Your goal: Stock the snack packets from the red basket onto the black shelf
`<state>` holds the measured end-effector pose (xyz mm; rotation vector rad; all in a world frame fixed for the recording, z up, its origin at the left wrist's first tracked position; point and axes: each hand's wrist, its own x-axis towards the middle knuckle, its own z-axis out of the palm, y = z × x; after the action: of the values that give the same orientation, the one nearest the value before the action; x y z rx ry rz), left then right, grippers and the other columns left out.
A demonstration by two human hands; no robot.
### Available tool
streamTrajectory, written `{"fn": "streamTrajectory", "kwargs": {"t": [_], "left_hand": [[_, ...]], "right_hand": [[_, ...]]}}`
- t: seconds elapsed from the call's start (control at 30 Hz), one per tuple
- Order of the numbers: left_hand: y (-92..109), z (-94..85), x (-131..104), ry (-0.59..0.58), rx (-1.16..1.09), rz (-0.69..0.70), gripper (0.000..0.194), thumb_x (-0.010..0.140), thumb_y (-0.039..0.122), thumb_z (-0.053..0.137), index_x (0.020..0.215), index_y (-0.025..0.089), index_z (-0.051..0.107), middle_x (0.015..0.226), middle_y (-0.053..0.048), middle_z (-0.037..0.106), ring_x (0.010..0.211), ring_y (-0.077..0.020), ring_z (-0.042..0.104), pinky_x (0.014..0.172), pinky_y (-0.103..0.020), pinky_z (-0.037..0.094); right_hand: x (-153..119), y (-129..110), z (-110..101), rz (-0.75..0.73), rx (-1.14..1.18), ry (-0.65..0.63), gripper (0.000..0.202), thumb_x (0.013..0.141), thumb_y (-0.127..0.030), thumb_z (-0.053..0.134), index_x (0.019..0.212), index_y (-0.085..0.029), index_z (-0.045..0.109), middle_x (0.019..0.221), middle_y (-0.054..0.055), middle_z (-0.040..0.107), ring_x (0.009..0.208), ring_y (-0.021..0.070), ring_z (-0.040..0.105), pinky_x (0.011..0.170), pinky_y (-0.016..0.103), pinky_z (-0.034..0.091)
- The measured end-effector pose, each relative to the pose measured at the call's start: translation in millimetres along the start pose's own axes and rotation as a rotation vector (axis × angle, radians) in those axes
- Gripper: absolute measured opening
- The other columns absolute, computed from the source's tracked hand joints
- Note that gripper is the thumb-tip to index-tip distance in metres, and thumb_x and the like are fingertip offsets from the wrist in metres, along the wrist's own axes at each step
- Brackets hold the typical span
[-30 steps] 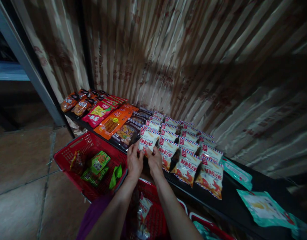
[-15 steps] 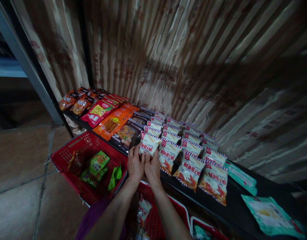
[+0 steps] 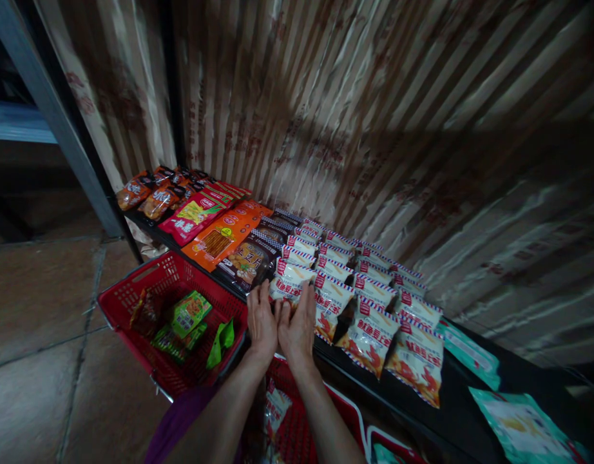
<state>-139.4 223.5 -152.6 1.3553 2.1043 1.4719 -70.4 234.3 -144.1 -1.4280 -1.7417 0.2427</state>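
My left hand [image 3: 262, 320] and my right hand [image 3: 297, 325] are side by side at the shelf's front edge. Both touch the lower part of a white snack bag [image 3: 291, 278], the front one of the leftmost row of such bags. The fingers lie along its two sides, and the hands hide its bottom. Right of it stand more rows of the same white bags with red print [image 3: 372, 332]. Immediately left lies a dark brown snack pack [image 3: 249, 258].
On the black shelf [image 3: 464, 403] are orange packs [image 3: 217, 238], red packs [image 3: 193, 216] and teal packs [image 3: 524, 422]. A red basket [image 3: 133, 283] with green packs stands below left, another red basket [image 3: 348, 403] below my forearms. Corrugated sheeting [image 3: 326, 116] rises behind.
The view has shifted slightly. My right hand's fingers reach further up along the bag's right side, and the bag's lower part is more covered by my hands.
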Motion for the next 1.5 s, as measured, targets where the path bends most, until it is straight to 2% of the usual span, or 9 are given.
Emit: {"fn": "streamTrajectory", "kwargs": {"t": [0.1, 0.37, 0.5, 0.63, 0.8, 0.9, 1.13, 1.27, 1.5], "left_hand": [[4.4, -1.2, -1.3, 0.0, -0.002, 0.047, 0.048, 0.084, 0.019, 0.052, 0.131, 0.02, 0.047, 0.12, -0.011, 0.051, 0.115, -0.0234, 0.047, 0.099, -0.041, 0.042], [8.5, 4.3, -7.7, -0.067, 0.038, 0.089, 0.055, 0.084, 0.012, 0.051, 0.135, 0.031, 0.043, 0.139, -0.008, 0.039, 0.13, -0.0231, 0.036, 0.102, -0.039, 0.04], [9.9, 10.1, -11.2, -0.082, 0.093, 0.04, 0.061, 0.083, 0.009, 0.049, 0.14, 0.028, 0.036, 0.143, -0.01, 0.037, 0.132, -0.0249, 0.035, 0.102, -0.04, 0.041], [12.7, 12.7, -13.0, -0.053, 0.123, 0.061, 0.062, 0.084, 0.012, 0.047, 0.142, 0.026, 0.03, 0.143, -0.012, 0.035, 0.132, -0.0263, 0.034, 0.1, -0.041, 0.043], [14.9, 14.0, -12.6, -0.018, 0.138, 0.093, 0.063, 0.082, 0.015, 0.053, 0.141, 0.022, 0.032, 0.139, -0.013, 0.039, 0.13, -0.0277, 0.036, 0.1, -0.043, 0.043], [14.2, 15.6, -12.0, -0.008, 0.14, 0.107, 0.064, 0.081, 0.015, 0.053, 0.141, 0.023, 0.033, 0.139, -0.012, 0.039, 0.129, -0.0273, 0.037, 0.102, -0.043, 0.042], [12.7, 16.1, -10.3, -0.031, 0.133, 0.091, 0.058, 0.085, 0.023, 0.052, 0.141, 0.021, 0.035, 0.14, -0.014, 0.04, 0.127, -0.0285, 0.039, 0.1, -0.043, 0.043], [14.0, 15.8, -9.5, -0.033, 0.137, 0.088, 0.055, 0.086, 0.024, 0.05, 0.14, 0.019, 0.037, 0.14, -0.016, 0.04, 0.128, -0.0292, 0.039, 0.101, -0.043, 0.042], [15.8, 14.0, -11.5, 0.008, 0.125, 0.123, 0.058, 0.083, 0.024, 0.056, 0.138, 0.026, 0.038, 0.144, -0.012, 0.033, 0.133, -0.0308, 0.032, 0.102, -0.048, 0.04]], "right_hand": [[4.5, 6.2, -2.0, -0.037, -0.048, -0.017, 0.058, 0.088, -0.03, 0.036, 0.142, -0.012, 0.03, 0.151, 0.019, 0.023, 0.14, 0.0305, 0.018, 0.107, 0.057, 0.025], [8.5, 16.9, -9.1, -0.082, -0.07, -0.072, 0.053, 0.088, -0.025, 0.036, 0.14, -0.012, 0.035, 0.151, 0.018, 0.024, 0.141, 0.0274, 0.018, 0.109, 0.053, 0.028], [14.6, 18.4, -18.8, -0.204, -0.106, -0.037, 0.05, 0.089, -0.024, 0.037, 0.138, -0.015, 0.037, 0.152, 0.016, 0.023, 0.141, 0.0272, 0.018, 0.108, 0.055, 0.029], [42.4, 8.7, -29.9, -0.347, -0.155, -0.009, 0.047, 0.092, -0.023, 0.034, 0.138, -0.02, 0.038, 0.152, 0.011, 0.025, 0.14, 0.0255, 0.021, 0.108, 0.054, 0.029], [94.1, -9.0, -23.5, -0.485, -0.325, -0.184, 0.042, 0.093, -0.029, 0.037, 0.131, -0.019, 0.05, 0.145, 0.011, 0.04, 0.14, 0.027, 0.019, 0.108, 0.052, 0.027], [114.9, -12.5, -11.6, -0.536, -0.386, -0.281, 0.041, 0.092, -0.034, 0.041, 0.127, -0.019, 0.054, 0.144, 0.012, 0.041, 0.139, 0.0285, 0.022, 0.108, 0.052, 0.025], [126.9, -0.3, 6.6, -0.429, -0.466, -0.331, 0.044, 0.093, -0.043, 0.037, 0.126, -0.021, 0.056, 0.14, 0.013, 0.046, 0.135, 0.0324, 0.03, 0.105, 0.055, 0.025], [130.0, 0.7, 7.8, -0.402, -0.5, -0.353, 0.047, 0.093, -0.046, 0.035, 0.124, -0.019, 0.057, 0.131, 0.017, 0.054, 0.125, 0.0326, 0.043, 0.101, 0.053, 0.029], [131.6, -3.9, 8.4, -0.382, -0.467, -0.293, 0.045, 0.093, -0.042, 0.035, 0.122, -0.018, 0.059, 0.13, 0.016, 0.055, 0.122, 0.0312, 0.046, 0.101, 0.05, 0.031]]}}
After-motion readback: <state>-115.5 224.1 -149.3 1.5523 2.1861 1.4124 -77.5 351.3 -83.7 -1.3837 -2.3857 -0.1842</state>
